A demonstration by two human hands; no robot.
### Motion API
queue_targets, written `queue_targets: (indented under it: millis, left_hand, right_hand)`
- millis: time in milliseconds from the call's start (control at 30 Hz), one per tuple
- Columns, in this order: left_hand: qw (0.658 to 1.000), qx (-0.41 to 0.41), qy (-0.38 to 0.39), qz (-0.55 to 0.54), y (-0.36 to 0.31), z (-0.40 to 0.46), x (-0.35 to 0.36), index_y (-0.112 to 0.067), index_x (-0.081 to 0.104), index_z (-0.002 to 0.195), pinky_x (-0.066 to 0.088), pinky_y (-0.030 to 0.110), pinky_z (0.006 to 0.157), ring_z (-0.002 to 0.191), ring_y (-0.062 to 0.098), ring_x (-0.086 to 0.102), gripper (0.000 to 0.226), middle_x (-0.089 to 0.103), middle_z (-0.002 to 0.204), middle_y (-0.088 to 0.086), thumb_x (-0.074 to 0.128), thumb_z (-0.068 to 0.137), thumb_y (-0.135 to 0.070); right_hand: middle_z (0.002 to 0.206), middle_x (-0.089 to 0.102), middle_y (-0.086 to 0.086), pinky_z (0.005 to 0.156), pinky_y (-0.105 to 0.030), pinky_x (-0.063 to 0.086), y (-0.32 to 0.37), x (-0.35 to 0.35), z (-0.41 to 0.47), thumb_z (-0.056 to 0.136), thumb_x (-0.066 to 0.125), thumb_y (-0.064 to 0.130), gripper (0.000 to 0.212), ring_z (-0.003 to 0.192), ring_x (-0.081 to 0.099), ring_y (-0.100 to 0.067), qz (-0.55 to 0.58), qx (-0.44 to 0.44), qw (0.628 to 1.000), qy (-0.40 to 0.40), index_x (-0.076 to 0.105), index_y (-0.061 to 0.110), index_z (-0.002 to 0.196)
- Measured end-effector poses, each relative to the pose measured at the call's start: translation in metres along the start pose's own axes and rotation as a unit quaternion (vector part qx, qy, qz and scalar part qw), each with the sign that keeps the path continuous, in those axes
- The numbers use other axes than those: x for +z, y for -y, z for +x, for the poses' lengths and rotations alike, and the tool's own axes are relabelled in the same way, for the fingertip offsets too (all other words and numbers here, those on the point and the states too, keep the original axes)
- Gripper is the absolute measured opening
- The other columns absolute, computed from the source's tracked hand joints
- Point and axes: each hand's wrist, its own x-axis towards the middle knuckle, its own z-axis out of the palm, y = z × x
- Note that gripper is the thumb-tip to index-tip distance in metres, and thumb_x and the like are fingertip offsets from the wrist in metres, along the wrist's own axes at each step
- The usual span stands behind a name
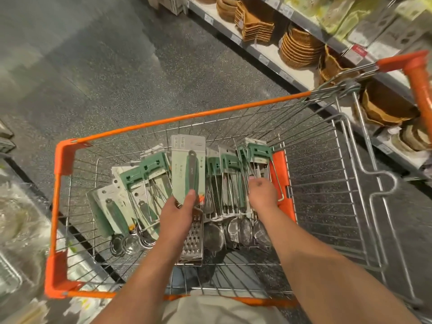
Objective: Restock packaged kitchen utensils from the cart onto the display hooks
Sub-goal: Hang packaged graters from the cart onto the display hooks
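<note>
A wire cart (163, 121) with an orange rim stands below me, holding several carded kitchen utensils with green handles. My left hand (178, 212) grips a carded grater (188, 169), thumb on the card's front, its steel blade (192, 244) hanging below the hand. My right hand (261, 195) reaches among the upright packs of strainers (231, 181) at the cart's right side, its fingers curled down between them; what they hold is hidden. More carded scoops (114, 206) lie flat at the left of the cart.
A shelf (268, 52) with stacks of woven baskets (299, 46) runs along the upper right. The cart's orange handle (418, 83) is at the far right. Speckled grey floor (105, 66) lies beyond the cart. Blurred goods sit at the left edge.
</note>
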Motion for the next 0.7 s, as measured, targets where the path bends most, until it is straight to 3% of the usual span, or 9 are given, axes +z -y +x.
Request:
queue_targets:
  millis: [100,200,300,367,467,500,600,700]
  left_hand:
    - [1.000,-0.001,0.003,-0.015,-0.004,-0.001,0.008,-0.016,0.027,0.160,0.039,0.054,0.116,0.134,0.029,0.054,0.113,0.050,0.153,0.009,0.063,0.077,-0.083]
    - [0.999,-0.014,0.024,-0.026,-0.004,0.004,0.017,-0.024,0.039,0.153,0.044,0.061,0.110,0.132,0.035,0.057,0.128,0.054,0.149,0.014,0.066,0.053,-0.097]
    - [0.997,-0.055,0.038,-0.047,-0.003,0.011,0.029,-0.021,0.046,0.148,0.046,0.062,0.108,0.129,0.039,0.059,0.134,0.058,0.144,0.017,0.074,0.040,-0.095]
    - [0.992,-0.091,0.064,-0.064,-0.026,-0.004,0.038,-0.016,0.049,0.145,0.050,0.058,0.105,0.125,0.036,0.063,0.123,0.062,0.140,0.018,0.079,0.049,-0.088]
    - [0.983,-0.113,0.117,-0.084,-0.054,-0.030,0.049,-0.006,0.062,0.124,0.059,0.036,0.072,0.080,0.020,0.075,0.056,0.077,0.098,0.010,0.065,0.095,-0.054]
    - [0.982,-0.117,0.127,-0.078,-0.056,-0.034,0.052,-0.006,0.064,0.122,0.058,0.035,0.069,0.072,0.019,0.073,0.048,0.077,0.088,0.007,0.060,0.099,-0.048]
    - [0.978,-0.133,0.125,-0.099,-0.066,-0.049,0.054,-0.006,0.067,0.122,0.060,0.042,0.079,0.078,0.027,0.074,0.050,0.079,0.095,0.013,0.059,0.100,-0.050]
    - [0.976,-0.121,0.123,-0.132,-0.071,-0.059,0.043,-0.004,0.065,0.124,0.059,0.034,0.058,0.069,0.025,0.075,0.050,0.078,0.093,0.015,0.056,0.101,-0.047]
  right_hand:
    - [0.087,0.069,0.001,0.082,-0.056,0.059,-0.004,-0.007,-0.001,0.109,0.040,0.036,0.021,0.063,0.059,-0.021,-0.034,-0.015,0.998,-0.048,0.059,0.026,0.107]
    - [0.083,0.064,0.002,0.080,-0.049,0.056,-0.002,-0.026,-0.018,0.110,0.039,0.037,0.022,0.067,0.060,-0.021,-0.047,-0.041,0.995,-0.073,0.055,0.027,0.099]
    - [0.078,0.062,0.002,0.076,-0.044,0.055,-0.001,-0.041,-0.038,0.110,0.040,0.037,0.022,0.066,0.057,-0.019,-0.010,-0.074,0.995,-0.073,0.054,0.031,0.093]
    - [0.081,0.062,0.002,0.071,-0.042,0.054,0.002,-0.049,-0.054,0.110,0.042,0.036,0.020,0.067,0.055,-0.018,0.049,-0.089,0.993,-0.055,0.052,0.036,0.092]
    - [0.090,0.062,0.007,0.066,-0.032,0.046,0.012,-0.056,-0.078,0.110,0.044,0.027,0.018,0.074,0.056,-0.010,0.130,-0.111,0.985,-0.015,0.057,0.031,0.099]
    - [0.093,0.061,0.013,0.068,-0.025,0.044,0.016,-0.058,-0.085,0.110,0.045,0.025,0.018,0.080,0.056,-0.004,0.143,-0.119,0.983,0.001,0.059,0.029,0.101]
    - [0.102,0.062,0.015,0.080,-0.024,0.045,0.026,-0.061,-0.104,0.110,0.043,0.025,0.020,0.093,0.058,0.000,0.167,-0.126,0.975,0.075,0.062,0.030,0.113]
    - [0.093,0.066,-0.004,0.080,-0.034,0.054,0.036,-0.063,-0.118,0.110,0.043,0.021,0.022,0.078,0.064,-0.019,0.178,-0.122,0.966,0.145,0.063,0.023,0.118]
